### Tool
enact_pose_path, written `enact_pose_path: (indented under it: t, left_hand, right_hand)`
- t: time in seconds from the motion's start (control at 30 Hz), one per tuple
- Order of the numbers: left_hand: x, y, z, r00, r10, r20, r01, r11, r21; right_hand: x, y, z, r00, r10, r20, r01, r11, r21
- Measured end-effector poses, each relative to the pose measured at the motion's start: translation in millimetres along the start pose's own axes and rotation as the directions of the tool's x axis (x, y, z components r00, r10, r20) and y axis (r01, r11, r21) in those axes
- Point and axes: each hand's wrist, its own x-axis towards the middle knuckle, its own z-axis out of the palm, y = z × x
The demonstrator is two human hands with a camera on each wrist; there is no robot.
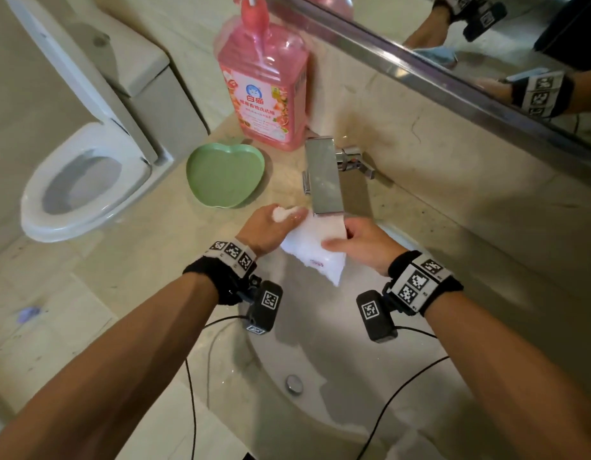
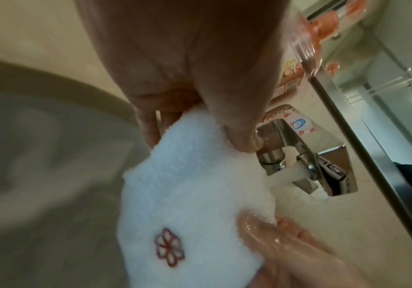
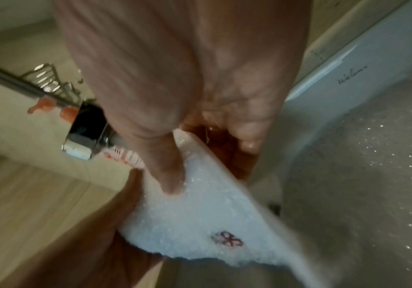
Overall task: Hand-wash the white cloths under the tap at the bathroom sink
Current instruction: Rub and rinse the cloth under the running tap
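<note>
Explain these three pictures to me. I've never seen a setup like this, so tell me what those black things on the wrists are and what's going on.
No machine here: a person wears cameras strapped to the head and each wrist. The big picture is from the head; the two close-ups look along each hand. The left hand and right hand both grip a white cloth under the running tap, above the sink. On the counter stand a green dish and a pink soap bottle.

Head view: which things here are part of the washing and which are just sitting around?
In the job:
white cloth, held by left hand and right hand
tap, running
sink

Lying about:
pink detergent bottle
green dish
toilet
mirror
</note>
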Motion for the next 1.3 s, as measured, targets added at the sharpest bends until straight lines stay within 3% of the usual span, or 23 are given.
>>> enact_pose_path:
  t: [0.07, 0.2, 0.27, 0.33, 0.43, 0.53, 0.7, 0.77, 0.9, 1.0, 1.07, 1.2, 1.3]
  left_hand:
    - [-1.6, 4.3, -5.6, 1.000, -0.003, 0.021, 0.003, 1.000, 0.009]
    - [-3.0, 10.4, -25.8, 0.973, -0.004, 0.232, -0.042, 0.981, 0.190]
    - [-2.3, 4.1, -28.4, 0.976, -0.073, 0.206, -0.011, 0.925, 0.381]
    - [-4.3, -0.3, -25.4, 0.988, -0.057, 0.146, -0.014, 0.894, 0.449]
    - [-5.1, -3.2, -19.3, 0.995, 0.002, 0.103, -0.044, 0.912, 0.407]
    - [-4.0, -6.4, -13.9, 0.985, 0.077, 0.155, -0.125, 0.935, 0.332]
    - [-2.9, -6.1, -10.5, 0.934, 0.175, 0.313, -0.246, 0.948, 0.204]
    - [-4.0, 0.6, -10.9, 0.912, 0.145, 0.385, -0.232, 0.954, 0.191]
    - [-2.7, 16.2, -10.0, 0.906, 0.007, 0.423, -0.062, 0.991, 0.117]
    - [3.5, 18.5, -2.7, 0.957, 0.052, 0.285, -0.170, 0.897, 0.407]
    - [6.1, 23.8, 5.4, 0.968, 0.100, 0.230, -0.206, 0.840, 0.502]
    - [6.7, 31.5, 6.3, 0.948, 0.081, 0.307, -0.260, 0.752, 0.605]
    - [1.9, 32.4, 2.3, 0.910, 0.199, 0.364, -0.400, 0.651, 0.645]
  right_hand:
    - [2.1, 0.7, 7.4, 1.000, -0.027, 0.016, 0.027, 0.999, -0.035]
    - [10.9, 0.6, 11.9, 0.996, -0.034, -0.078, 0.016, 0.974, -0.228]
    - [14.6, -2.8, 8.6, 0.994, -0.089, -0.067, 0.066, 0.954, -0.292]
    - [15.0, -6.3, 3.3, 0.997, -0.049, -0.058, 0.028, 0.948, -0.317]
    - [7.8, -6.5, -4.8, 1.000, -0.007, -0.022, -0.003, 0.908, -0.418]
    - [0.4, 0.7, -13.8, 0.995, -0.098, 0.014, 0.094, 0.892, -0.441]
    - [-6.6, 7.4, -27.1, 0.972, -0.177, -0.154, 0.120, 0.938, -0.326]
    - [-9.9, 5.7, -30.1, 0.967, -0.201, -0.153, 0.144, 0.936, -0.321]
    - [-7.7, -1.2, -33.2, 0.966, -0.236, -0.109, 0.198, 0.940, -0.278]
    - [-6.6, -5.9, -30.0, 0.967, -0.230, -0.109, 0.205, 0.958, -0.201]
    - [-7.2, -4.1, -32.7, 0.977, -0.165, -0.133, 0.149, 0.982, -0.120]
    - [-5.7, 8.8, -29.7, 0.993, -0.077, -0.093, 0.064, 0.989, -0.134]
    - [0.3, 13.1, -19.8, 0.993, -0.090, -0.072, 0.072, 0.973, -0.220]
